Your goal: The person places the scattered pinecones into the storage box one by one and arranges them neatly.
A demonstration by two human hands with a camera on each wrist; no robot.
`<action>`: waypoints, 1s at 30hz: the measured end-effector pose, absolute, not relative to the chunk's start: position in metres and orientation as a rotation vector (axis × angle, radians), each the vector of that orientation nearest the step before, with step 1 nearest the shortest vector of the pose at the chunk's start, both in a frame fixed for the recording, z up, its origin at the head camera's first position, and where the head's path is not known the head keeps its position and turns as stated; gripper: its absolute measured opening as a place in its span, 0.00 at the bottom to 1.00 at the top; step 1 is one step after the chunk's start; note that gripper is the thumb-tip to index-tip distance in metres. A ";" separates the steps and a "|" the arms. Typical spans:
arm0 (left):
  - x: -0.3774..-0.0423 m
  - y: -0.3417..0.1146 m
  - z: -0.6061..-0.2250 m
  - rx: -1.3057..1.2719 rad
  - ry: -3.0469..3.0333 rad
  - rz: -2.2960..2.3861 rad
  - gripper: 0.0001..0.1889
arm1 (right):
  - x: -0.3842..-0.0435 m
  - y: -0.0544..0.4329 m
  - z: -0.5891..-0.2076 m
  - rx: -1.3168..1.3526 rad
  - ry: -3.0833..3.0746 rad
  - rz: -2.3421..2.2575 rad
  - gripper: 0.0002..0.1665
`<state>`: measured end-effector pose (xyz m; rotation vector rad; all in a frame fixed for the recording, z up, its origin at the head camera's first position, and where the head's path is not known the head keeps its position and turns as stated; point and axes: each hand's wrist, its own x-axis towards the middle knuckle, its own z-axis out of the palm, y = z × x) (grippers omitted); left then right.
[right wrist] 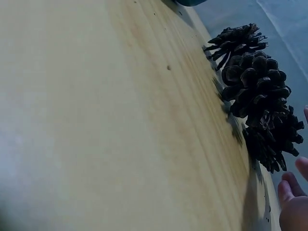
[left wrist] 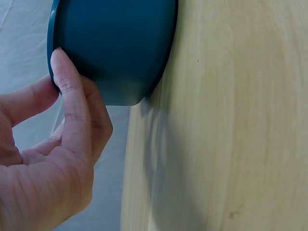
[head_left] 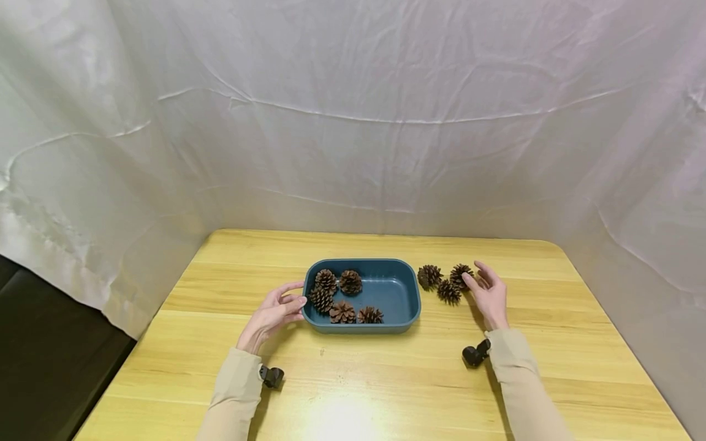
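Note:
A dark blue rectangular tray [head_left: 391, 294] with rounded corners holds several pine cones [head_left: 342, 312], mostly toward its left end and front side. My left hand [head_left: 278, 312] pinches the tray's left rim between thumb and fingers; the left wrist view shows this grip on the tray wall [left wrist: 115, 48] up close. To the right of the tray, three pine cones [head_left: 448, 292] lie close together on the table. My right hand [head_left: 489, 298] is at the rightmost pine cone [head_left: 461, 277], fingers spread and not closed round it. In the right wrist view only some fingertips [right wrist: 293, 185] show, beside the nearest cone.
Everything stands on a light wooden table [head_left: 353, 367]. Pale fabric [head_left: 386, 153] hangs behind it and along both sides. A dark surface [head_left: 49, 349] lies beyond the table's left edge. Each wrist carries a small black camera [head_left: 272, 376].

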<state>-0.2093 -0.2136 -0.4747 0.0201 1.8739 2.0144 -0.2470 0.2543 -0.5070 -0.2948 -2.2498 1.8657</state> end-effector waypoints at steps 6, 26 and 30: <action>-0.210 -0.214 -0.475 0.028 1.872 2.011 0.31 | -0.253 0.253 -0.502 -0.321 -2.305 1.876 0.38; -0.209 -0.213 -0.474 0.020 1.869 2.020 0.32 | -0.264 0.254 -0.503 -0.363 -2.498 1.754 0.36; -0.209 -0.214 -0.474 0.018 1.868 2.022 0.32 | -0.264 0.254 -0.503 -0.362 -2.514 1.730 0.34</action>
